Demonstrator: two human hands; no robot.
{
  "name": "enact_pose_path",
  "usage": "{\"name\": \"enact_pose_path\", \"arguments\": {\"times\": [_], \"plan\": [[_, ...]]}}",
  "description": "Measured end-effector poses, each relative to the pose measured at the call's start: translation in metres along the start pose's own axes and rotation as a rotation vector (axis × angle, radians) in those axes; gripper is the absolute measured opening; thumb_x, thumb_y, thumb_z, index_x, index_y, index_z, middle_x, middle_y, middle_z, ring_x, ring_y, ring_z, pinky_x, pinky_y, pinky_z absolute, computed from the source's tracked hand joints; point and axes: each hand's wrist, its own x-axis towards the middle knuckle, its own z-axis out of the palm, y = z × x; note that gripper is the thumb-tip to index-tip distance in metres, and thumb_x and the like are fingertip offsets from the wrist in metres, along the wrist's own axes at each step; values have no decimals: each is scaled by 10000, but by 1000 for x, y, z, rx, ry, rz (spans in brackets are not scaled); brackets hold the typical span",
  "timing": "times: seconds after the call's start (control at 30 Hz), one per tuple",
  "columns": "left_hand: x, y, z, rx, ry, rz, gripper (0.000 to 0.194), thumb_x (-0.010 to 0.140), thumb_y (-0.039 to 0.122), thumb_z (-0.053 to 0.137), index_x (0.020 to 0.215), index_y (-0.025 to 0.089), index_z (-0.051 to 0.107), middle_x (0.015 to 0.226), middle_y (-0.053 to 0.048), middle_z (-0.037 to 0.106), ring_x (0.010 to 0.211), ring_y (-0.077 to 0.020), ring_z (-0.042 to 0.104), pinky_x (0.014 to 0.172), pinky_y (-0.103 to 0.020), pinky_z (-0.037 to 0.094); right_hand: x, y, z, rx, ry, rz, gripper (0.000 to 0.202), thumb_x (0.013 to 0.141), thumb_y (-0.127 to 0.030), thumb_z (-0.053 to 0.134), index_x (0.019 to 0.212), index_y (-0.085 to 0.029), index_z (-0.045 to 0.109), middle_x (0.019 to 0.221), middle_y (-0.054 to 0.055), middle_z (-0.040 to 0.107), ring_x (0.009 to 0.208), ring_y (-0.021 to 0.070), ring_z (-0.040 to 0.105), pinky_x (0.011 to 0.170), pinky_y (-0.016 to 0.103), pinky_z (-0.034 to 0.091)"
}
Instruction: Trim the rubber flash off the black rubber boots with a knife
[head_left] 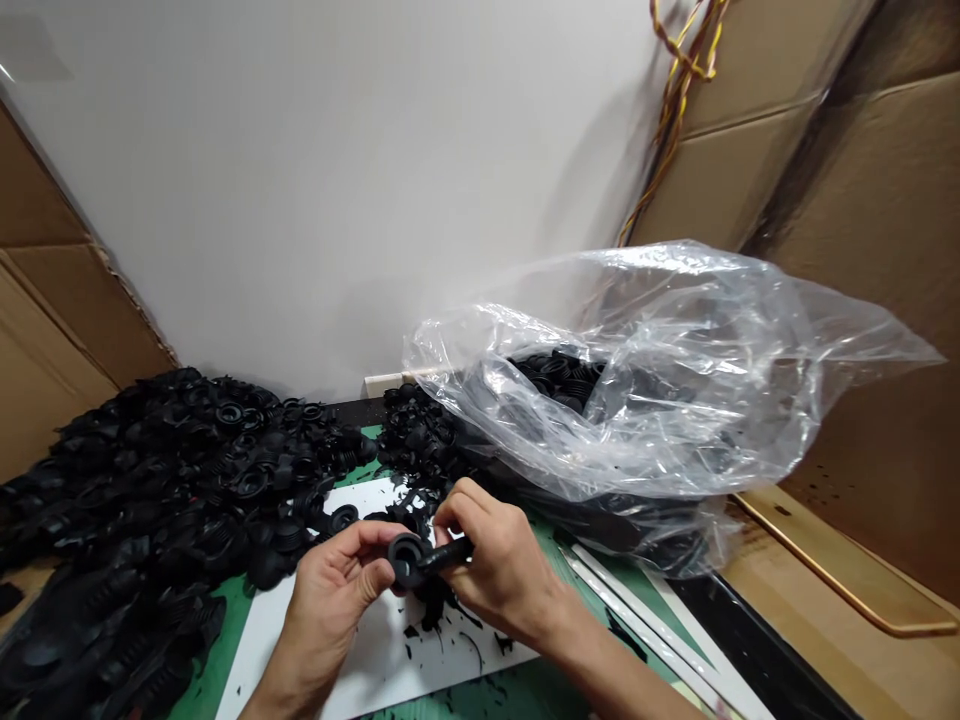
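Note:
Between the thumb and fingers of my left hand is a black ring-shaped rubber part, its round opening turned toward me. My right hand is closed around a short black rod-like piece that meets the part's right side. Whether this piece is a separate tool or belongs to the part, I cannot tell. Both hands are above a white sheet strewn with thin black scraps. Another black ring-shaped part lies just beyond my left hand.
A large heap of black rubber parts covers the left side. On the right, a clear plastic bag holds more black parts. Pale strips and a gold-coloured phone lie at right. Cardboard walls flank the green work surface.

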Motion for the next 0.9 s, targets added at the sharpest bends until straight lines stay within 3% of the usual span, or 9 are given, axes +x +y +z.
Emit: {"name": "enact_pose_path", "arguments": {"times": [0.13, 0.27, 0.47, 0.6, 0.8, 0.9], "plan": [[-1, 1, 0, -66, -8, 2, 343, 621, 402, 769, 829, 134, 718, 724, -59, 685, 608, -149, 557, 590, -242, 459, 1, 0, -7, 136, 3, 57, 134, 634, -60, 480, 666, -189, 493, 665, 2, 523, 559, 117, 487, 506, 216, 383], [-2, 1, 1, -77, -37, -16, 314, 672, 386, 734, 871, 145, 705, 748, -66, 688, 598, -150, 560, 582, -248, 452, 2, -5, -6, 171, 2, 50, 106, 737, -103, 504, 670, -185, 511, 670, 12, 544, 560, 116, 499, 511, 219, 405], [0, 0, 0, -20, 7, 4, 304, 637, 368, 758, 847, 153, 712, 759, -62, 695, 664, -180, 596, 608, -258, 485, 0, -10, 4, 6, -15, -76, 146, 834, -122, 460, 873, -167, 593, 780, 51, 602, 594, 122, 568, 511, 212, 424], [3, -1, 0, 57, 59, 11, 303, 600, 342, 776, 834, 157, 726, 780, -63, 712, 717, -210, 620, 641, -275, 505, 1, -9, 8, -157, -12, -129, 168, 845, -117, 429, 808, -172, 583, 716, 30, 586, 513, 107, 518, 460, 212, 361], [1, 1, 3, 204, 88, 99, 212, 598, 299, 762, 764, 169, 748, 776, -62, 721, 774, -236, 629, 703, -285, 507, 2, -12, 13, -328, -21, -202, 139, 721, -65, 466, 671, -180, 526, 623, 8, 521, 451, 116, 430, 420, 254, 240], [0, 3, 4, 191, 70, 88, 204, 598, 299, 766, 752, 167, 747, 792, -66, 719, 768, -232, 627, 702, -285, 504, 2, -11, 13, -266, -41, -102, 102, 665, -87, 510, 663, -189, 502, 635, -2, 517, 452, 111, 432, 419, 241, 244]]}}
